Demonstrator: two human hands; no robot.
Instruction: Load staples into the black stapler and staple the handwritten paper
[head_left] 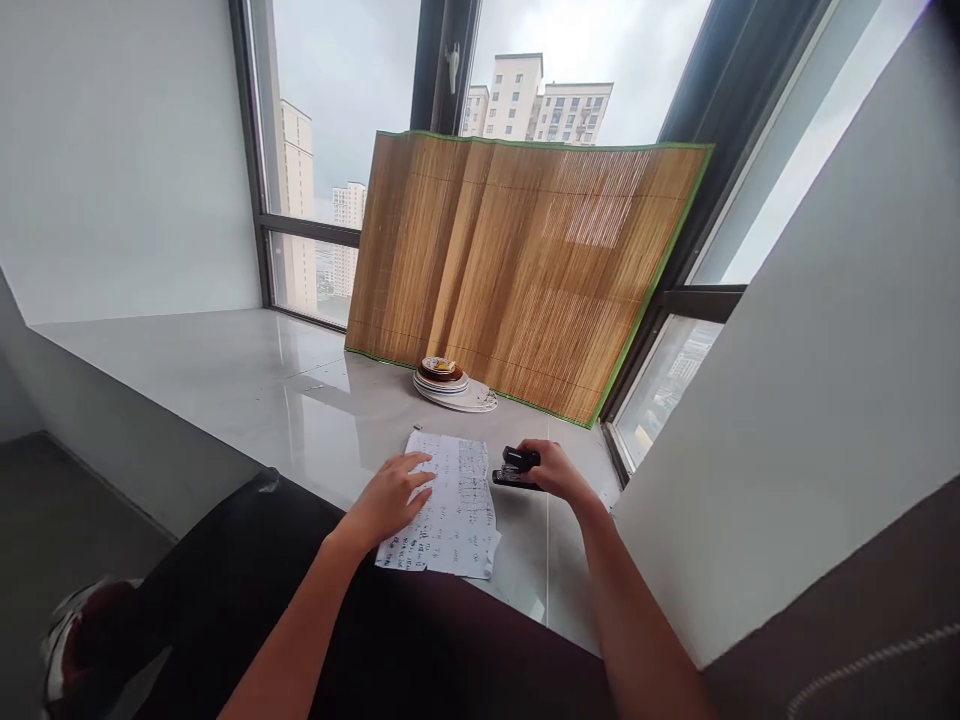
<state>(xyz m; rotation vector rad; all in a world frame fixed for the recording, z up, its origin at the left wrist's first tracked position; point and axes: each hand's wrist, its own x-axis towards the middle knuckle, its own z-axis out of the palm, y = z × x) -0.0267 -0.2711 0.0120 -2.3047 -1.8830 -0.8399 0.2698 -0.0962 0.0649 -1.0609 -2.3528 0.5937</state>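
Sheets of handwritten paper [457,520] lie slightly overlapped on the glossy white sill, near its front edge. My left hand [394,495] rests on their left side with its fingers spread. Just right of the paper, my right hand [555,468] is closed around the back of a black stapler [514,470]. The stapler's jaws point left toward the paper's right edge and stand apart, with no paper seen between them. My right palm hides its rear end.
Behind the paper, a stack of plates [442,380] stands on the sill [315,410]. A bamboo mat [517,270] with green edging leans against the window. A white wall [795,330] slants close on the right. My dark-clothed leg [247,560] lies along the front edge.
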